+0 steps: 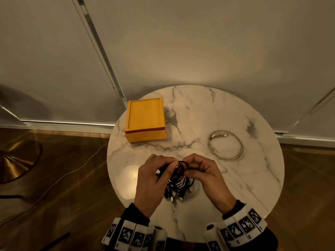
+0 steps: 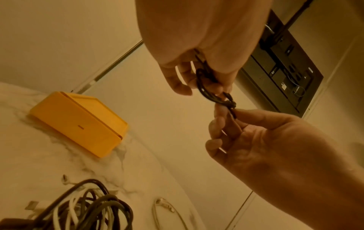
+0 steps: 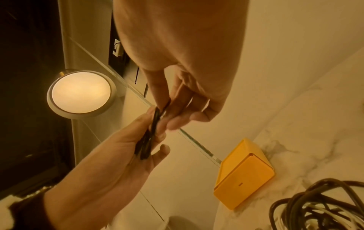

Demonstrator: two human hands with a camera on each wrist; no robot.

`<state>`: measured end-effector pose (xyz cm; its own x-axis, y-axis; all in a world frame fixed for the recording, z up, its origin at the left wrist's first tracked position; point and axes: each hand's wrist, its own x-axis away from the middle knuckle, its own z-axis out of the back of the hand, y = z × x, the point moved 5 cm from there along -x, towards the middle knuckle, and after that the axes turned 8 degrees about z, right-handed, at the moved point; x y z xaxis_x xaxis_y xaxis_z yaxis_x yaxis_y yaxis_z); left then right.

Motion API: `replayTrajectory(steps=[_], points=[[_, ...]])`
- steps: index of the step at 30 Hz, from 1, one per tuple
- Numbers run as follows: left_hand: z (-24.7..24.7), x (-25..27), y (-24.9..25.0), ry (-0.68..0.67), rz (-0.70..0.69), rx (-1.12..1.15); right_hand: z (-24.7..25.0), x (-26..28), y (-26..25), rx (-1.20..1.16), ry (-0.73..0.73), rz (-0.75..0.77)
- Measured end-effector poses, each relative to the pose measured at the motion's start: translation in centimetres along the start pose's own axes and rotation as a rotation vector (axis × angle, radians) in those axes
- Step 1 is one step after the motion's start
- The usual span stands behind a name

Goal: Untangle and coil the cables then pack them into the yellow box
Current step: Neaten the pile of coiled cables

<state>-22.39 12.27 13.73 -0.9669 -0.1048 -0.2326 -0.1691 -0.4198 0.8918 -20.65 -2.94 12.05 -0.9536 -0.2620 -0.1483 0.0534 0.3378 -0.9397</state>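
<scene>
**Cables: one coiled, one in hand, the tangle waiting**

Thin black cable (image 1: 181, 166), wound in small loops, held above the lower centre of the round white marble table (image 1: 235, 178). Left hand (image 1: 154, 180) pinches the loops; right hand (image 1: 204, 175) pinches them from the other side, fingers curled. Below the hands: a tangled heap of black and white cables (image 2: 86, 207), untouched, connectors splayed. Coiled white cable (image 1: 225, 144) lies flat, centre right, well apart from the rest. Yellow rectangular cardboard box (image 1: 146, 119), centre left; whether its lid is on I cannot tell, and no cable shows in or on it. Judgement: early-middle. One coil done, one nearly, sorting and all packing left.
</scene>
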Motion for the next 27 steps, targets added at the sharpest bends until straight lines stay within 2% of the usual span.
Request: replayTrajectory(steps=[3, 5, 9, 12, 14, 16, 23, 27], points=[[-0.4, -0.2, 0.4, -0.021, -0.001, 0.052, 0.3, -0.4, 0.1, -0.064, 0.032, 0.010], [-0.6, -0.3, 0.2, -0.048, 0.051, 0.106, 0.3, -0.5, 0.3, -0.104, 0.017, 0.003], [-1.0, -0.1, -0.6, -0.251, 0.279, 0.335, 0.2, -0.2, 0.8, -0.181, -0.034, -0.049], [-0.6, 0.1, -1.4, -0.352, 0.423, 0.449, 0.7, 0.0, 1.2, -0.025, -0.028, -0.094], [-0.3, 0.1, -1.4, -0.333, 0.420, 0.430, 0.9, 0.2, 1.4, 0.103, -0.044, -0.130], [-0.2, 0.0, -1.3, -0.272, 0.392, 0.406, 0.6, 0.5, 1.4, 0.121, -0.070, -0.169], [-0.5, 0.3, -0.9, -0.070, 0.262, 0.229, -2.0, 1.7, 2.5, -0.264, -0.113, -0.355], [-0.4, 0.7, -0.9, 0.018, 0.187, 0.165, -1.8, 1.6, 2.2, -0.222, -0.106, -0.382]])
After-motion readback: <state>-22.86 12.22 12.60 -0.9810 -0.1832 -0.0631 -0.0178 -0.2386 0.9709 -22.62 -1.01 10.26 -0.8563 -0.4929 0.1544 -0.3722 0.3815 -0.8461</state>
